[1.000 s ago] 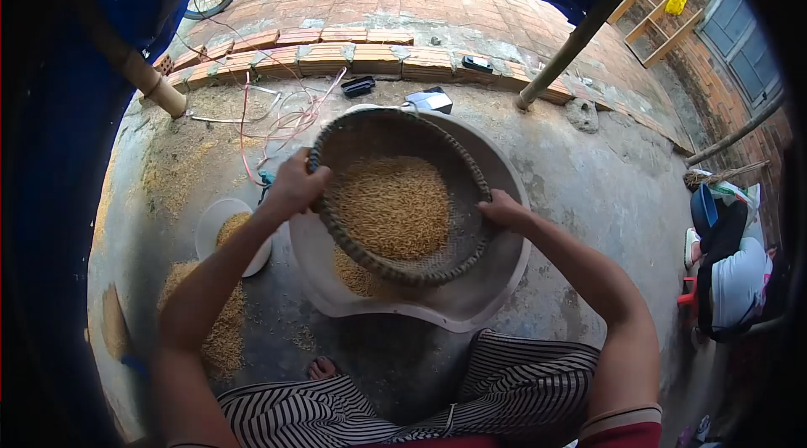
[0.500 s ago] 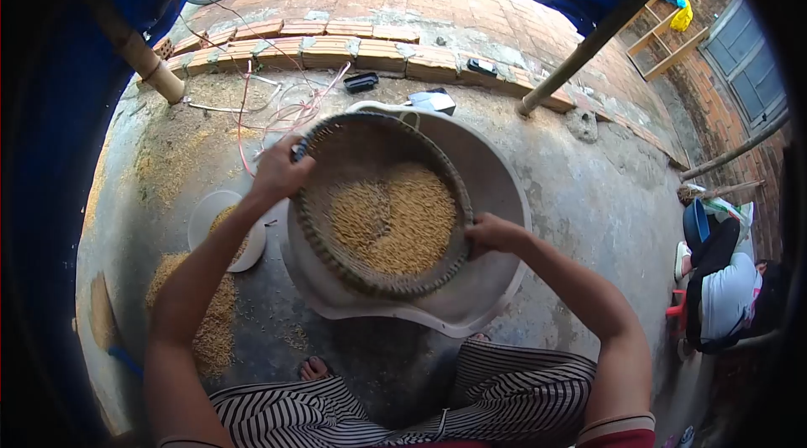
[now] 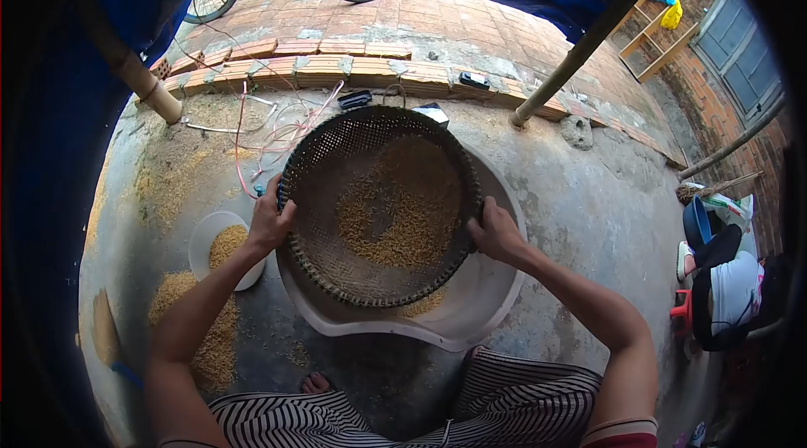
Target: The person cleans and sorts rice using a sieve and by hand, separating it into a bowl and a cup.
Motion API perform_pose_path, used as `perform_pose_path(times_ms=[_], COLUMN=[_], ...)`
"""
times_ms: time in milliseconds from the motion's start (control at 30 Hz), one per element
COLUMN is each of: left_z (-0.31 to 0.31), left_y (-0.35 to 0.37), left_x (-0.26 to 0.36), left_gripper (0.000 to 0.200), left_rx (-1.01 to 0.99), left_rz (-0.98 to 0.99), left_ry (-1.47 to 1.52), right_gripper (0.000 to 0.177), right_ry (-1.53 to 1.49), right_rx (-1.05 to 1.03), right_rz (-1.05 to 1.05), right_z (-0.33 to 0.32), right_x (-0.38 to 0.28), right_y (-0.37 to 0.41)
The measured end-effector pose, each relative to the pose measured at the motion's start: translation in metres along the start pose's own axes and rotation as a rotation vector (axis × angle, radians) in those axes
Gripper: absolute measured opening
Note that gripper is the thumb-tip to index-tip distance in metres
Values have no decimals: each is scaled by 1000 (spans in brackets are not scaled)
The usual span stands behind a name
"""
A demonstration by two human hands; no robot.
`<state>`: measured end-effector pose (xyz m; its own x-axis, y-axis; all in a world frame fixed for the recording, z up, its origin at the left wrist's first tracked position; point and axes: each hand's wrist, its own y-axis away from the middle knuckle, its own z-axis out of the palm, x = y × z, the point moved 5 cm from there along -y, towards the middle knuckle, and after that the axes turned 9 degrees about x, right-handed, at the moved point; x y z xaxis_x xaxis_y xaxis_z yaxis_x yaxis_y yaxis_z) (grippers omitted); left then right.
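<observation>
A round woven bamboo sieve (image 3: 324,145) is held between my two hands over a large pale basin (image 3: 492,297). My left hand (image 3: 271,219) is closed round the sieve's left rim. On the opposite side, my right hand (image 3: 498,233) grips the right rim. Golden grain (image 3: 395,234) lies thinly over the middle and right of the mesh, partly blurred by motion. Below the sieve's front rim, some grain (image 3: 424,304) shows in the basin; the sieve hides most of the basin's inside.
At left stand a white bowl (image 3: 204,256) of grain and a grain pile (image 3: 217,343) on the floor. Loose wires (image 3: 286,124) lie near a low brick edge (image 3: 324,71). A bamboo pole (image 3: 580,53) rises behind; another person (image 3: 733,288) sits at right.
The sieve's left side has come down and its right side up, both hands shifting with it. Its thick grain heap now looks thinner and spread out, and grain in the basin has come into view.
</observation>
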<state>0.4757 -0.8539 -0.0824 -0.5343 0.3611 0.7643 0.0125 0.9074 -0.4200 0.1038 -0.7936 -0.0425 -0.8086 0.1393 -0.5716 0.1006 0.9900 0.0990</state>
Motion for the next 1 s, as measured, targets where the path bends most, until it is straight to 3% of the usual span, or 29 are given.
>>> perform_pose_path(times_ms=[33, 167, 300, 367, 467, 500, 567, 633, 733, 833, 867, 933, 1000], left_z=[-1, -6, 24, 36, 34, 35, 37, 40, 45, 58, 62, 61, 58], left_y=[1, 4, -7, -6, -7, -5, 2, 11, 20, 7, 1, -11, -30], left_x=[2, 25, 22, 30, 36, 32, 9, -7, -8, -15, -22, -31, -28], left_gripper=[48, 47, 49, 47, 50, 51, 52, 52, 56, 57, 57, 53, 52], left_rx=[4, 158, 105, 18, -100, -186, -175, -165, -317, -257, -249, -158, -180], left_rz=[8, 41, 103, -76, -164, -250, -229, -204, -163, -132, -128, -36, -75], left_ry=[-1, 188, 103, 59, -79, -144, -108, -74, -240, -429, -429, -355, -289], right_gripper=[22, 23, 27, 30, 33, 33, 34, 35, 37, 37, 37, 33, 34], right_ry=[125, -12, -25, -7, 86, -32, -155, -77, 7, 22, 23, 63, 113], right_rx=[173, 281, 247, 197, 167, 86, 4, -19, -13, 70, 76, 169, 189], right_rz=[-217, -362, -162, -64, 4, 96, 189, 121, 41, -71, -77, -305, -315], right_z=[-12, -43, -28, -8, 12, 18, 29, 43, 46, 43, 46, 52, 49], right_x=[-13, -42, 5, 40, 72, 74, 79, 86, 90, 89, 94, 93, 88], right_y=[1, 29, 21, 4, 10, 12, 14, 3, -14, -47, -61, -83, -104])
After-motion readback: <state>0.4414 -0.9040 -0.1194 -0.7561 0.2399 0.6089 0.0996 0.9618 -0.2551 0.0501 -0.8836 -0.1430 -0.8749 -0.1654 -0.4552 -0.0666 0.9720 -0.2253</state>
